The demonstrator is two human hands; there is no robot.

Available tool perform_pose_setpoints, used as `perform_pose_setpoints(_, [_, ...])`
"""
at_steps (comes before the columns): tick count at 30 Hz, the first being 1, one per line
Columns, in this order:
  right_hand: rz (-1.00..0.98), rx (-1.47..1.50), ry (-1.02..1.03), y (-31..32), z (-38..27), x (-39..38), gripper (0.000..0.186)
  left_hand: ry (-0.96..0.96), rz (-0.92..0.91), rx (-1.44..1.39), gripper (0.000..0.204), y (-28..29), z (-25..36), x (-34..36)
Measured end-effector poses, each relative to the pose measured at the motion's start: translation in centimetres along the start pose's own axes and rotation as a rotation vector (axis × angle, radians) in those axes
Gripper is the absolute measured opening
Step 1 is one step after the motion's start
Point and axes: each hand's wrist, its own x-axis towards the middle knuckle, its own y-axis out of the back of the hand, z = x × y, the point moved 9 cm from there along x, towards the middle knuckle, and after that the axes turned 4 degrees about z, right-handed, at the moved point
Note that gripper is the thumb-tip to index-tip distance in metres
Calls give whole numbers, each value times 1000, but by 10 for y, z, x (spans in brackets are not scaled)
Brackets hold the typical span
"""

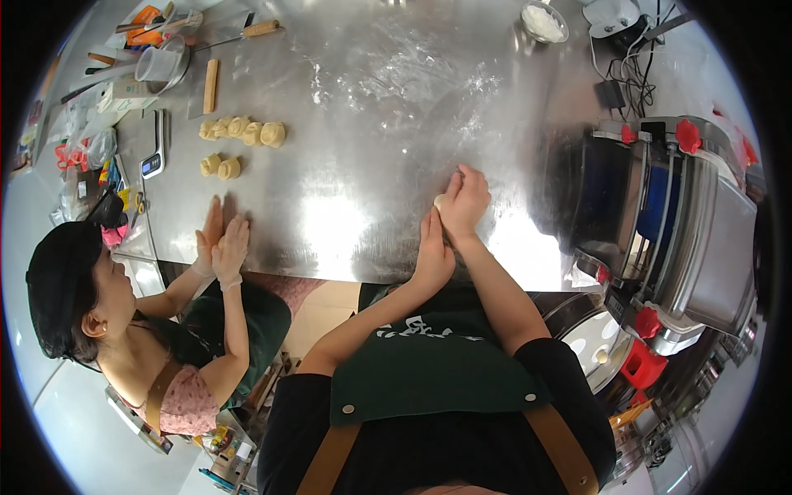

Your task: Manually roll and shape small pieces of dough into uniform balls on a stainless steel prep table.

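Just above the front part of the steel table, my two hands meet around a small pale piece of dough (440, 200), mostly covered by fingers. My right hand (467, 205) curls over it from the right. Fingers of my left hand (435, 254) point up and press against it from below. Over to the left, several coiled dough pieces (239, 129) lie in a row, with a pair of dough pieces (220, 167) nearer the front edge.
A co-worker's gloved hands (223, 247) press together at the left. Beyond them are a digital scale (154, 148) and a wooden-handled scraper (210, 87). Flour dusts the steel table (371, 148); a bowl of white powder (543, 23) stands far right. A metal machine with red knobs (693, 214) borders the right.
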Motion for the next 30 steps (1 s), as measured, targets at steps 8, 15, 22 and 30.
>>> perform_pose_setpoints(8, [-31, -21, 10, 2, 8, -10, 21, 93, -25, -170, 70, 9, -20, 16])
perform_pose_setpoints(15, [61, -29, 89, 10, -12, -14, 21, 150, -54, -155, 72, 5, -15, 4])
perform_pose_setpoints(22, [115, -108, 110, 15, 12, -16, 23, 60, -82, -147, 71, 1, -29, 23])
perform_pose_setpoints(30, [10, 8, -118, 19, 14, -10, 17, -103, -141, 67, 71, 0, -11, 17])
